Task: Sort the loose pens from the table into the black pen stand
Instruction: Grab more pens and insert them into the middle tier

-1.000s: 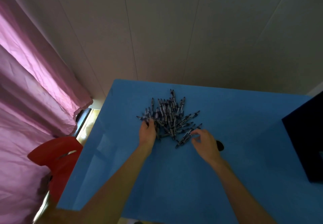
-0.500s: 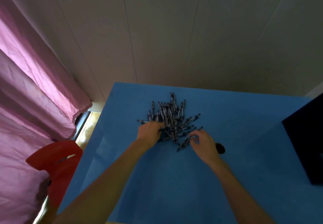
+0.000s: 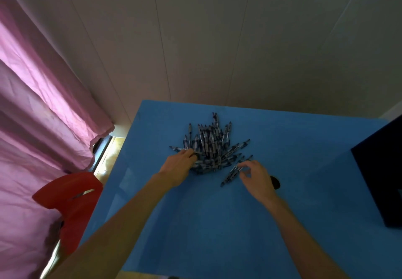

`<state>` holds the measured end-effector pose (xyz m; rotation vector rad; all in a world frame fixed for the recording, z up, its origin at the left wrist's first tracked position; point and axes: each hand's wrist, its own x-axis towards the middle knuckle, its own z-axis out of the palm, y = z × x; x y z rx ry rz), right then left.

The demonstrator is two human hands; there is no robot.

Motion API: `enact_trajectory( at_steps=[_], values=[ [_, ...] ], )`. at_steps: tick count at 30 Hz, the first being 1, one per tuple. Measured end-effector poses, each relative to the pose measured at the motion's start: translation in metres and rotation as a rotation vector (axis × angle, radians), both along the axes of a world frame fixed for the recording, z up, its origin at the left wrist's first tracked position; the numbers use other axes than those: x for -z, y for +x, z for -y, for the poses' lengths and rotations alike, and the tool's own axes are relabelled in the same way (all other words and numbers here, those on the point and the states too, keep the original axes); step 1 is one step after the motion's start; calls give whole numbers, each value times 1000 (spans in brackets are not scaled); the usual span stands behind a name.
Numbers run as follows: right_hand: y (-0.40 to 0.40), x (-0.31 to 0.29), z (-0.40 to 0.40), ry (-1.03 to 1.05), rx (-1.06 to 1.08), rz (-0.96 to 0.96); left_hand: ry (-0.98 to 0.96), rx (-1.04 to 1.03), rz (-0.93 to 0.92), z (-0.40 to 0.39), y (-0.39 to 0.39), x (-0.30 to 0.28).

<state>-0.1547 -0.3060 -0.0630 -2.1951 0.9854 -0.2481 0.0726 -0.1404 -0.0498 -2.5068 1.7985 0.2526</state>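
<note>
Resting on a blue table (image 3: 195,235), itemised from my own hands outward:

Left hand (image 3: 177,167): fingers curled into the near-left edge of the pen pile (image 3: 212,146), closing on pens there; which ones I cannot tell.

Pen pile: dark blue-and-black pens heaped and fanned, lying just beyond and between both hands.

Right hand (image 3: 255,177): thumb and fingertips pinching the far end of a stray pen (image 3: 230,175), which slants toward me just left of that hand, apart from the heap.

Small black object (image 3: 275,182): just right of my right hand, partly hidden.

Dark box-like shape (image 3: 378,180): far right, cut by the edge; whether it is the pen stand I cannot tell.

Red chair (image 3: 69,204) and pink curtain (image 3: 39,108): left of my left arm.
</note>
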Motion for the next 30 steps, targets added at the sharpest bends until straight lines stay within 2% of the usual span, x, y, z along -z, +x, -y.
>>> enact_trajectory(
  at_steps=[7,18,25,28,30],
  values=[
    [11,0,-6,12,-19,2,117,33,-47,-30,17,3],
    [10,7,-4,-3,-37,-23,131,-120,-105,-56,24,6],
    [9,10,0,-2,-41,-38,-46,-146,-166,-72,28,27],
    [11,11,0,-6,-45,-42,-103,-270,-194,-79,26,30],
    [14,11,1,-20,-50,-47,-182,-433,-176,-80,24,29]
  ],
)
